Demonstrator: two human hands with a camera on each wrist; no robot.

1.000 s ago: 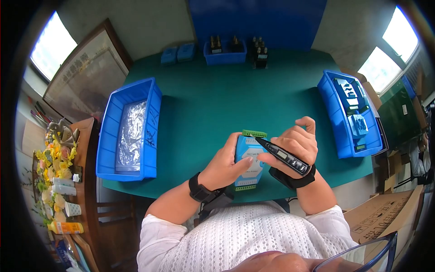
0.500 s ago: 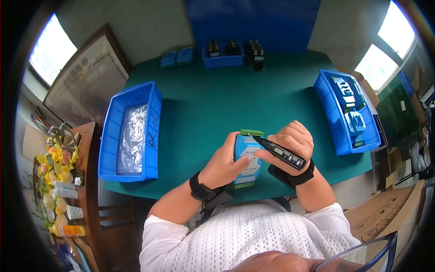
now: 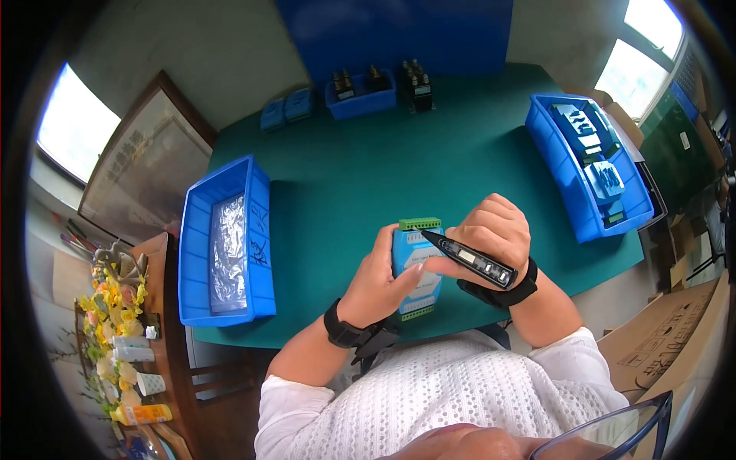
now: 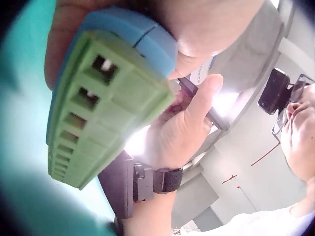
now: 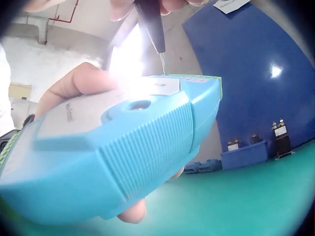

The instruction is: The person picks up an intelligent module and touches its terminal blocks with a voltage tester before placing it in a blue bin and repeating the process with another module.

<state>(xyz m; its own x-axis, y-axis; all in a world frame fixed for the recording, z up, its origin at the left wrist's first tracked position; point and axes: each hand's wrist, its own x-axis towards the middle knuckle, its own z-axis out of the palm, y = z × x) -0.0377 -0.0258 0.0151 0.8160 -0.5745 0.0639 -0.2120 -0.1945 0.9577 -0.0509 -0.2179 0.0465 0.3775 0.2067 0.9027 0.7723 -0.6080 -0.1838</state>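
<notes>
My left hand [image 3: 376, 280] grips a light-blue electronic module [image 3: 415, 249], its thumb across the pale front label. The module has a green terminal block [image 3: 420, 224] at its far end and another [image 3: 416, 315] at its near end. In my right hand [image 3: 494, 234] is a black voltage tester pen [image 3: 477, 262] with small display windows, slanting down to the left. The right wrist view shows its thin metal tip [image 5: 163, 64] right at the module's terminal edge. Close up in the left wrist view, a green block [image 4: 115, 110] shows a row of square openings.
At the left stands a blue bin [image 3: 264, 299] with clear plastic bags [image 3: 228, 253]. A second blue bin [image 3: 560, 176] at the right contains similar modules [image 3: 606, 180]. Along the back are a small blue bin [image 3: 364, 106], a black component [image 3: 418, 88] with metal posts, and blue cases [image 3: 287, 111].
The head view has shifted and turned slightly. My right hand's raised finger has curled in. The pen stays at the module's far end, and the left hand keeps its hold.
</notes>
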